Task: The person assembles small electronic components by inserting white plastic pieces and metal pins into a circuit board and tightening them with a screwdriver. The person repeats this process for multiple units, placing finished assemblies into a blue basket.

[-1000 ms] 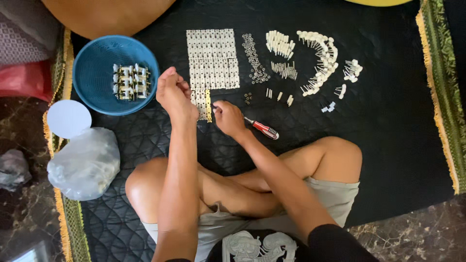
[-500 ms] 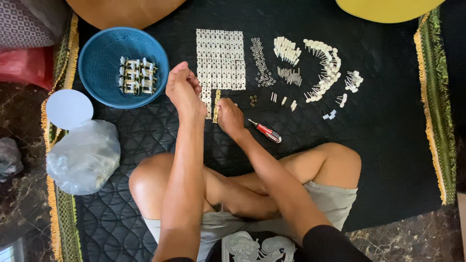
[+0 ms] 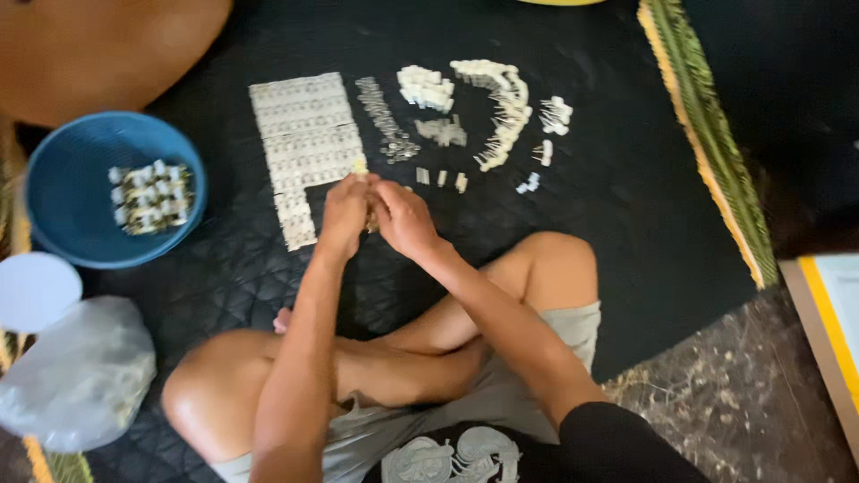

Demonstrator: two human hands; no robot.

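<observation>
My left hand (image 3: 344, 215) and my right hand (image 3: 404, 219) meet fingertip to fingertip above the black quilted mat (image 3: 626, 179), just in front of my crossed legs. A small pale part (image 3: 360, 166) sticks up from my left hand's pinched fingers. The fingers of my right hand curl in against the left hand, and what they hold is hidden. Just beyond the hands lies a sheet of white connected parts (image 3: 304, 134) in rows.
A blue bowl (image 3: 54, 224) with several small metal-and-white parts stands at the left. Piles of small white pieces (image 3: 501, 107) and metal bits (image 3: 385, 121) lie at the back. A round white lid (image 3: 36, 291) and a plastic bag (image 3: 76, 376) sit near left.
My hands have come together in front of the sheet. The red-handled screwdriver seen by my right hand earlier is out of sight now. The camera has shifted and moved closer.
</observation>
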